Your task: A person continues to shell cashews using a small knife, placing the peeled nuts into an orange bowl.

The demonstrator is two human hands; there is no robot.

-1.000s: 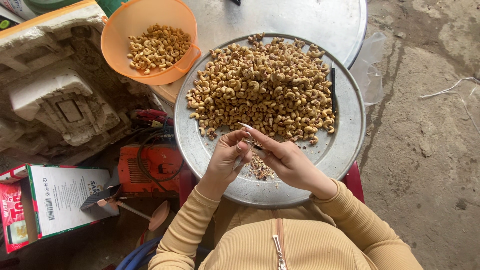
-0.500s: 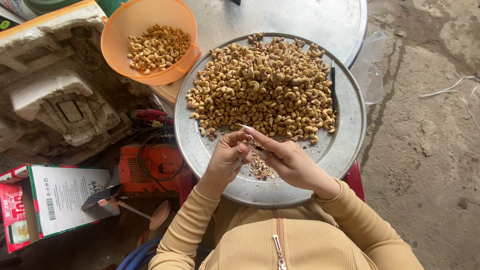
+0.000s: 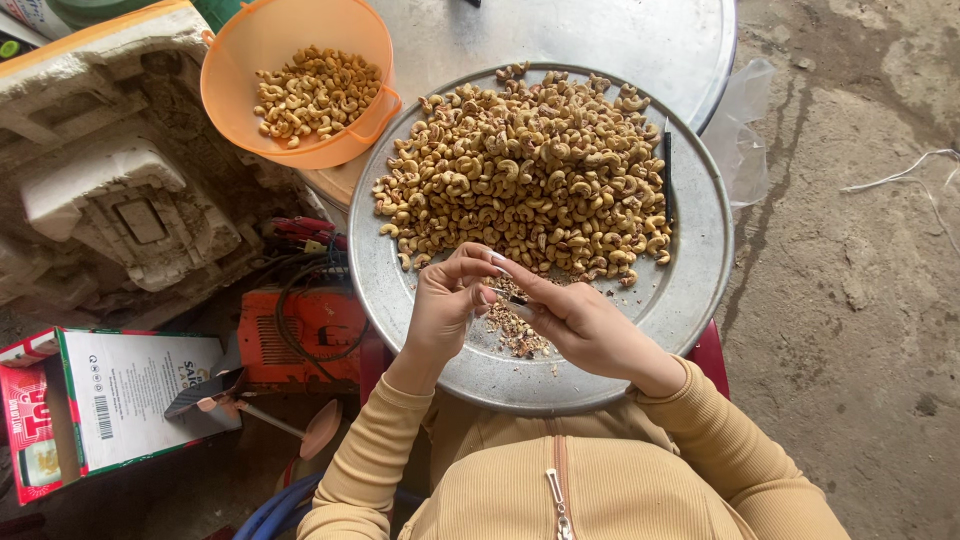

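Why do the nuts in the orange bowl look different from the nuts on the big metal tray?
The nuts in the orange bowl form a small heap, while the nuts on the metal tray form a far larger, spread-out pile. The bowl sits off to the side, untouched; the tray lies right under the left hand and right hand, with bits of skin beside them. Both piles are curved, pale golden cashews.

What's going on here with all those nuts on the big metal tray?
A person in a tan ribbed top holds both hands together over the round silver metal tray. The left hand pinches something small, while the right hand appears to work a small blade against it. Below them lies a little pile of brown peel scraps. Pale curved cashew nuts heap the tray; more fill the orange plastic bowl.
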